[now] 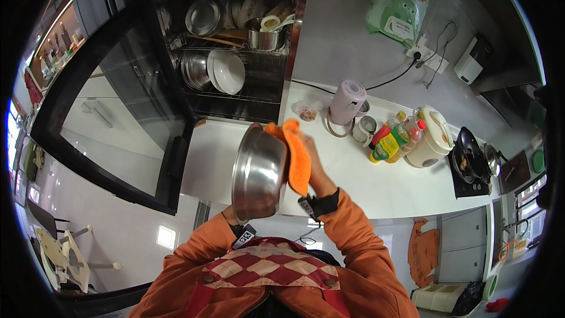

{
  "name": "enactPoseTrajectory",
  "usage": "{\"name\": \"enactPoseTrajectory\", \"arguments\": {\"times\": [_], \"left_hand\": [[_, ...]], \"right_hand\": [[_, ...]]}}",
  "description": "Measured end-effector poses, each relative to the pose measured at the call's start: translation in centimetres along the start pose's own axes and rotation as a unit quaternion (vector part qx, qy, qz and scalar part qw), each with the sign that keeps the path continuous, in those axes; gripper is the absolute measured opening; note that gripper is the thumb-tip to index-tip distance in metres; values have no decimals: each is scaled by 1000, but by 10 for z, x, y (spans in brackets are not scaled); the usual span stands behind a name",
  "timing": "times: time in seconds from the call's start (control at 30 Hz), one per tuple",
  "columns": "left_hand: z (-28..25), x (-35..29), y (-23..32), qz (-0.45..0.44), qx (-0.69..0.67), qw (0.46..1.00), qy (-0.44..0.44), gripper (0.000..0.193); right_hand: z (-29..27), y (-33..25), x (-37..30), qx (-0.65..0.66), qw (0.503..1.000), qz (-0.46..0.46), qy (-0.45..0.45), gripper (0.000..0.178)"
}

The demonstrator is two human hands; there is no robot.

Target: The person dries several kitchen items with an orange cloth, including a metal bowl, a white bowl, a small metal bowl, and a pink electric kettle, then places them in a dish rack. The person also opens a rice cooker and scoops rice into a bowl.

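A shiny stainless steel basin (259,176) is tipped on its side in front of me, above the white counter. My left hand (231,215) grips it from below, most of its fingers hidden behind the metal. In my right hand (316,168) is a bright orange cloth (299,162), pressed against the basin's right side. The cloth covers part of those fingers. Behind the basin stands an open dish cabinet (291,53) with metal bowls, a white bowl (229,74) and a small pot (265,38) on its racks.
The cabinet's dark glass door (118,112) swings out to the left. Along the counter (365,191) stand a pink kettle (348,101), a metal cup (366,126), several bottles (391,142), a cream rice cooker (432,141) and a stove with a black pan (468,150). A white stool (73,253) is lower left.
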State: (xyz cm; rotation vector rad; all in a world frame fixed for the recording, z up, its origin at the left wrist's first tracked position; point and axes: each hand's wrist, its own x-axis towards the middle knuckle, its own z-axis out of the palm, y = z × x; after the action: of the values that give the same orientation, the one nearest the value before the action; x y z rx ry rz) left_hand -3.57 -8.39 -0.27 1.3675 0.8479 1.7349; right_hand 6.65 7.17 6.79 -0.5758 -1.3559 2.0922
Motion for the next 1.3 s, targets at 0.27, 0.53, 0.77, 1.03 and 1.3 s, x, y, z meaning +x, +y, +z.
{"name": "enactPoseTrajectory", "arguments": {"times": [0.27,0.53,0.77,1.03,1.3], "left_hand": [[-32,9,-41,-62,44,938,337,15],[-29,26,-2,-32,418,811,408,31],[-52,27,6,-74,467,777,415,28],[-84,2,-8,-53,514,747,417,19],[-34,18,2,-89,508,808,283,19]], "right_hand": [[39,86,-43,465,868,104,-139,41],[23,87,-51,428,866,250,-67,33],[-7,95,-60,291,935,84,-184,54],[-33,41,-37,-37,995,-74,-59,51],[-16,59,-14,-496,823,-265,85,41]]}}
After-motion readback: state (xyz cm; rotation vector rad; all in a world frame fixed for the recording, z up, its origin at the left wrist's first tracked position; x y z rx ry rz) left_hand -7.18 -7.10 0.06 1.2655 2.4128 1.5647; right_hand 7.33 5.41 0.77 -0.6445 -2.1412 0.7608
